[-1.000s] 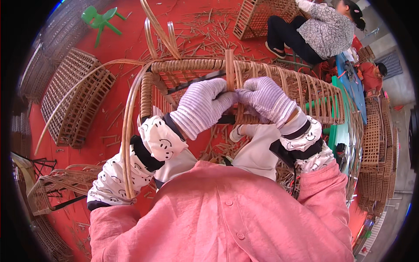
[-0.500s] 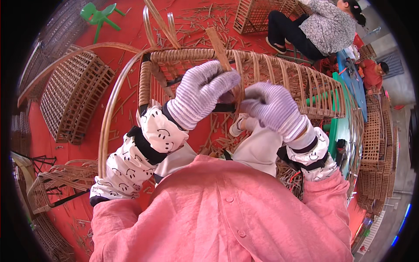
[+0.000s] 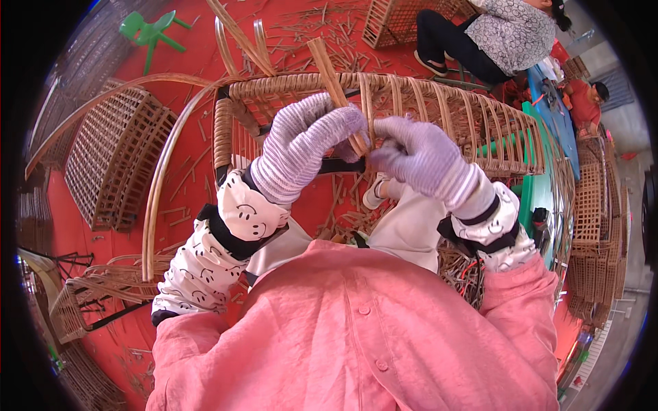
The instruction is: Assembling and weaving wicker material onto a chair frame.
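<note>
A brown rattan frame (image 3: 473, 123), woven with open slats and a wrapped rim, lies across in front of me. My left hand (image 3: 305, 144), in a striped lilac-and-white knit glove, is closed round a flat brown strip (image 3: 327, 68). The strip leans up and left over the rim, and its lower end shows below my fingers. Close beside it, my right hand (image 3: 428, 161), gloved the same way, has its fingers bent and pressed together at a wrapping strand (image 3: 366, 96) that hangs from the rim. The right fingertips are partly hidden, so what they pinch is unclear.
Long bent canes (image 3: 164, 171) arch at the left beside a woven basket (image 3: 120, 161). A green chair (image 3: 152, 34) stands far left. Cane scraps litter the red floor (image 3: 195, 147). A person in a patterned top (image 3: 510, 34) sits far right; stacked baskets (image 3: 593, 205) line the right.
Both hands have come closer together around the strand. The strip's lower end now shows below the left fingers. The whole view has shifted slightly.
</note>
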Available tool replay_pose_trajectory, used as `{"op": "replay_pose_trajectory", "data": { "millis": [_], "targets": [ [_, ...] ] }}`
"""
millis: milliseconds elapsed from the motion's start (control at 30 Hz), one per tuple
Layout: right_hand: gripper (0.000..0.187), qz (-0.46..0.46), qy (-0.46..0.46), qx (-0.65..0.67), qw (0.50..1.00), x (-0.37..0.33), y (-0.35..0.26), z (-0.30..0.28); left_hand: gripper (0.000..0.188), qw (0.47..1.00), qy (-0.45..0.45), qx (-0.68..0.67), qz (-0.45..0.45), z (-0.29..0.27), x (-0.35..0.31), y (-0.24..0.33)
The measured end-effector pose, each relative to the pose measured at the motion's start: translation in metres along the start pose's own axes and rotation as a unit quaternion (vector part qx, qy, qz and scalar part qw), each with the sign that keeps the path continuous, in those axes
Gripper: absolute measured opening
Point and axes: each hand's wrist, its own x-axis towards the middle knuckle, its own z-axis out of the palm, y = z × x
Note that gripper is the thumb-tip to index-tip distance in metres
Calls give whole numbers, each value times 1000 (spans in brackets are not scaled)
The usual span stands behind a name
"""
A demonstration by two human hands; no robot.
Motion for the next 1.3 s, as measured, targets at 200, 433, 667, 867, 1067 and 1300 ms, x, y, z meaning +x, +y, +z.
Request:
{"op": "replay_pose_trajectory", "data": {
  "millis": [200,433,667,867,1067,1300],
  "targets": [
    [31,-263,200,-208,921,-9,27,21,20,1000,-16,-14,-4,-3,2,-2],
    [46,-280,245,-157,915,-6,34,31,12,969,-107,194,106,11,-23,0],
    [54,-291,190,-276,896,-6,35,27,15,894,-183,329,242,6,-48,-26],
    [53,-284,124,-286,907,-4,28,20,24,830,-170,442,297,-18,-51,-63],
    [44,-273,129,-330,894,-1,26,27,25,808,-184,475,297,-26,-50,-62],
    [33,-320,192,-389,842,5,34,39,13,822,-157,496,230,-17,-58,-24]
  ]
}}
